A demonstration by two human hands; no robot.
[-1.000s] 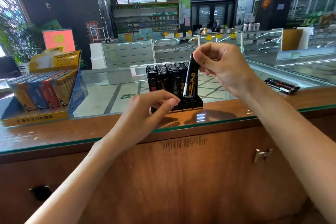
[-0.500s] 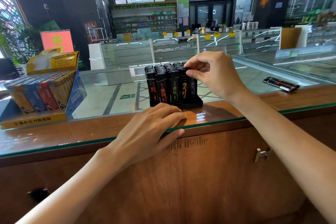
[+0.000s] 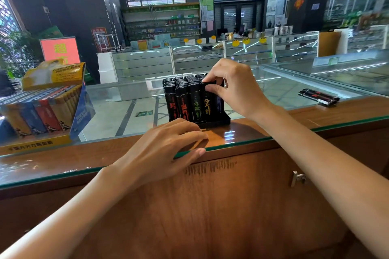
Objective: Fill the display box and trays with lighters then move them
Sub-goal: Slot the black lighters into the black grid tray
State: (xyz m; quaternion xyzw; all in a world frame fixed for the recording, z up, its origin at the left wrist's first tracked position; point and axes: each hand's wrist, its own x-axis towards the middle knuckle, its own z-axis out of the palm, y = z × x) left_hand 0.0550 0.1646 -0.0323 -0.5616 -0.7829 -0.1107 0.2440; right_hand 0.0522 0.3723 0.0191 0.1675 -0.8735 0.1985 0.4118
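A black tray [image 3: 223, 121] stands on the glass counter, packed with several upright black lighters [image 3: 183, 101] bearing coloured characters. My right hand [image 3: 233, 88] reaches over the tray's right end and pinches the top of a black lighter with a yellow character [image 3: 207, 107], which sits in the front row. My left hand [image 3: 166, 149] rests on the counter edge just in front of the tray, fingers laid flat. Two loose black lighters [image 3: 319, 96] lie on the glass to the right.
A yellow and blue display box [image 3: 35, 143] filled with coloured lighters stands at the left on the counter. The glass counter top [image 3: 273, 139] has a wooden cabinet with a metal latch [image 3: 297, 177] below. Shop showcases stand behind.
My right hand lowered the black lighter from above the tray into the front row and still pinches its top. My left hand flattened onto the counter edge.
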